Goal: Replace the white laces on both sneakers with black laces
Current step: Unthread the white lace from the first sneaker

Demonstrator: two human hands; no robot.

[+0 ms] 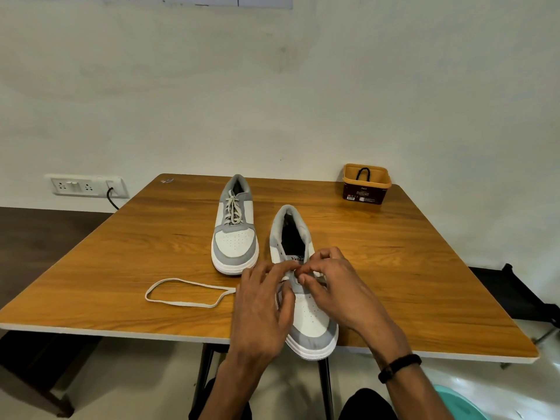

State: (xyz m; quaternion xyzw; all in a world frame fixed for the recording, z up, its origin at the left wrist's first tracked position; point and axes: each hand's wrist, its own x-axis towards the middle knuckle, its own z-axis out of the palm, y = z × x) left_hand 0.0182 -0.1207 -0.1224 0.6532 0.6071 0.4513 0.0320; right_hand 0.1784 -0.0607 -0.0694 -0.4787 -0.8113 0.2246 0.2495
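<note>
Two white and grey sneakers stand on the wooden table (pixel 121 253). The far sneaker (pixel 235 228) has white laces threaded through it. The near sneaker (pixel 306 298) points its toe over the table's front edge. My left hand (pixel 263 307) and my right hand (pixel 333 286) meet over its eyelets, fingers pinched on a white lace there. A long loop of that white lace (pixel 185 294) trails left across the table. Whether any lace is left in the lower eyelets is hidden by my hands.
A small brown and orange tub (pixel 366 184) with a black lace (pixel 362 172) sticking out stands at the table's back right corner. A wall socket with a black cable (pixel 88 186) is at left. A turquoise basin (pixel 460 404) sits on the floor at bottom right.
</note>
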